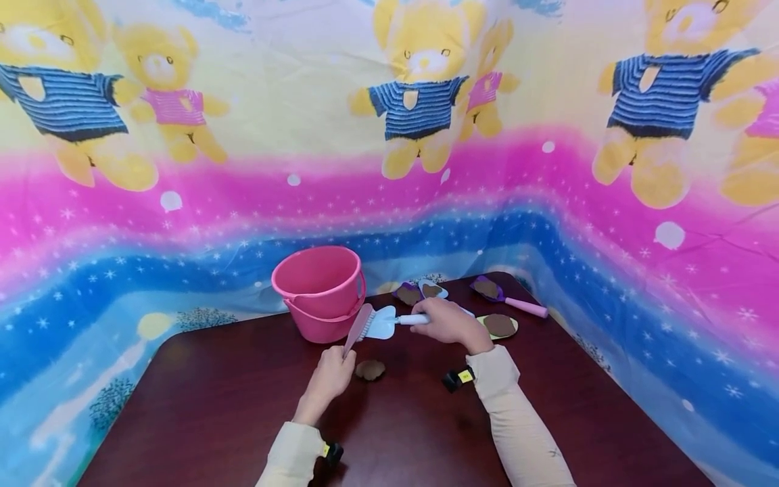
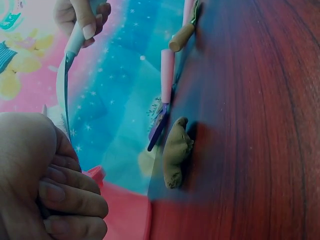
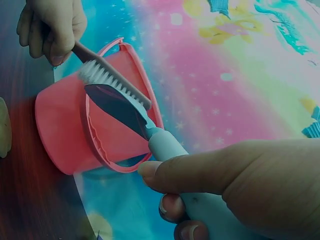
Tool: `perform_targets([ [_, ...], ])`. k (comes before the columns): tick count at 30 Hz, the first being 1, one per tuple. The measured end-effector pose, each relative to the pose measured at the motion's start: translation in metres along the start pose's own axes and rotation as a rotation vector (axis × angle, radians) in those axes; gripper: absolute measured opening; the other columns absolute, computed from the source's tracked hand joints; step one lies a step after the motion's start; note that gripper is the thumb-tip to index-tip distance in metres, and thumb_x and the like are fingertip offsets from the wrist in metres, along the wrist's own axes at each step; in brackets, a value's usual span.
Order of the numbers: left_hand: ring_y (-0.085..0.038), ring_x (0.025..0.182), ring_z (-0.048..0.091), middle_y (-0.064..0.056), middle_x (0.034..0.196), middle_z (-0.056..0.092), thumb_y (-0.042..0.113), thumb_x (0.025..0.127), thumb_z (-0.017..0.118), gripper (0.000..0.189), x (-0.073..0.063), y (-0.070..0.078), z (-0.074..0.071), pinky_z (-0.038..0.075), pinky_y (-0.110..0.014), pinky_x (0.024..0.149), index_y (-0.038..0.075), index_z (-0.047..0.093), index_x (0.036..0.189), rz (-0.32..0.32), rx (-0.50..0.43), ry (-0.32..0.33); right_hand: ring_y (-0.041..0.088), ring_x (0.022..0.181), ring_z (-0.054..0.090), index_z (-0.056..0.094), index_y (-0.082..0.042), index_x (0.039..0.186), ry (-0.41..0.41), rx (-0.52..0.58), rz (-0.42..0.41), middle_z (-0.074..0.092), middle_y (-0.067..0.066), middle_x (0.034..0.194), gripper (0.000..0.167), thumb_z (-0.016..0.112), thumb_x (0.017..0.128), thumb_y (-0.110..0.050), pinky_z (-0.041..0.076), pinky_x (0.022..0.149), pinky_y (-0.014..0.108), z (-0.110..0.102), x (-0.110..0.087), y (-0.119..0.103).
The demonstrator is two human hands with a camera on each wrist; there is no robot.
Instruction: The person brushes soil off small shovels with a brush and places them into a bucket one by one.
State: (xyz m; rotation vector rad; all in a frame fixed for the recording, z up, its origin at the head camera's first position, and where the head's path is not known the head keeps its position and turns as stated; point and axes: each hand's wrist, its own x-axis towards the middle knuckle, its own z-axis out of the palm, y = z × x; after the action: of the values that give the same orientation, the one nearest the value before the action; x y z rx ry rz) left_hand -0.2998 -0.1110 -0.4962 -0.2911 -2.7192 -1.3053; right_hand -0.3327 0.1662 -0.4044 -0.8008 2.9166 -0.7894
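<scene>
Beyond brush and pale shovel: pink bucket, purple scoop; brown lump nearer.

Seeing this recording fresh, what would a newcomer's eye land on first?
Probably the pink bucket at the back of the dark table, against a loud teddy-bear cloth. Next, at the bucket's right in the head view, the left hand holds a brush, its bristles at the blade of a pale-blue shovel gripped by the right hand.

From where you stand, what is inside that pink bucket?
In the head view, the pink bucket shows only bare inner wall. Its floor is hidden by the near side, so I cannot tell whether anything lies there.
</scene>
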Motion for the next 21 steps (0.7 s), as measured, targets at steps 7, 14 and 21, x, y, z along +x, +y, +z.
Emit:
perform_targets([
  [7,-0.012,0.045,0.031,0.003,0.054,0.035,0.015,0.101,0.045,0.034,0.0014,-0.0015,-0.0019,0.028,-0.026,0.042,0.01,0.045,0.068,-0.01,0.017,-0.003,0.016,0.072,0.053,0.073,-0.015,0.101,0.004,-0.001,0.008,0.063,-0.005,0.082,0.012,0.072,0.095,-0.024,0.045,0.067,0.034,-0.0021,-0.0008,0.0003],
  [14,-0.011,0.044,0.031,0.003,0.054,0.034,0.014,0.101,0.046,0.034,0.0001,-0.003,-0.0016,0.028,-0.026,0.042,0.011,0.044,0.068,-0.007,0.015,-0.002,0.014,0.069,0.051,0.073,-0.017,0.099,0.003,-0.001,0.01,0.061,-0.005,0.081,0.008,0.072,0.095,-0.025,0.044,0.067,0.033,-0.0035,-0.004,-0.0004],
  [21,-0.012,0.045,0.031,0.003,0.054,0.034,0.012,0.1,0.048,0.035,0.0023,-0.0049,-0.0049,0.027,-0.027,0.043,0.011,0.043,0.065,-0.018,0.042,0.033,0.015,0.064,0.047,0.073,-0.017,0.1,0.001,0.002,-0.006,0.058,-0.004,0.075,0.009,0.071,0.096,-0.025,0.041,0.063,0.033,-0.0082,-0.0044,-0.0004],
])
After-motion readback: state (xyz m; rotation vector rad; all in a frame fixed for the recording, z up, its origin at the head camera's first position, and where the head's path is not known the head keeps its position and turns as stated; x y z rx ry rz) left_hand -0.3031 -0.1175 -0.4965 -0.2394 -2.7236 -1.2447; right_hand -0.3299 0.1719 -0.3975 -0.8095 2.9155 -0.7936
